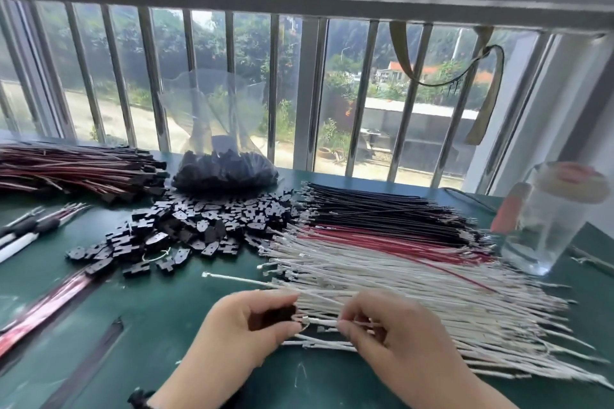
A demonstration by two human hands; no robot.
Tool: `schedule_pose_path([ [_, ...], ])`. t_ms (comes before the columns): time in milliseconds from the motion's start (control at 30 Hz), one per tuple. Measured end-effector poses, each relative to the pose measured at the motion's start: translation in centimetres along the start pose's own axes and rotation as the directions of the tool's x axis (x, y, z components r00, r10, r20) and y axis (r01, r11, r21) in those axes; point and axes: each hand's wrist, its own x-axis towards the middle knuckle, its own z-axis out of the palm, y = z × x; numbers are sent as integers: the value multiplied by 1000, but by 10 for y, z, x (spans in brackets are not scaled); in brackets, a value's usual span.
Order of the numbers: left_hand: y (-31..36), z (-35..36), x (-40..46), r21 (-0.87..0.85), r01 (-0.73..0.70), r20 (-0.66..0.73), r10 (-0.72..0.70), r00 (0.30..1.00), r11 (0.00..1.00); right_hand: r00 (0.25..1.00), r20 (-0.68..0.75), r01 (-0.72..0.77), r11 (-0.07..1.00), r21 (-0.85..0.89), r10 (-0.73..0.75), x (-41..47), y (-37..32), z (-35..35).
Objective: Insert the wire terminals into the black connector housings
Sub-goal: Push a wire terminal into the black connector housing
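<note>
1. Green and flat, the counter ran beneath a barred window along its far edge in the head view.
2. Near the front edge, the left hand gripped a black connector housing between thumb and curled fingers.
3. Just beside it, the right hand pinched a white wire, whose metal terminal sat just at the housing; whether it had entered could not be told.
4. Both hands lay over the near end of the spread of white wires, with red wires and black wires farther back.
5. A heap of loose black housings filled the counter's middle, and a clear bag of more stood behind it toward the far edge.
6. Finished harnesses lay at the far left edge.
7. A clear plastic cup stood by the right edge.
</note>
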Motion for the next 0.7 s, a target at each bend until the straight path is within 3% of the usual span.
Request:
schedule_pose_path([
  [267,-20,-3,4,12,14,65,-15,998,1000,997,57,-46,999,-7,47,3,5,4],
  [700,6,0,-8,0,-11,-52,11,999,1000,997,59,-39,999,-8,40,-1,6,3],
])
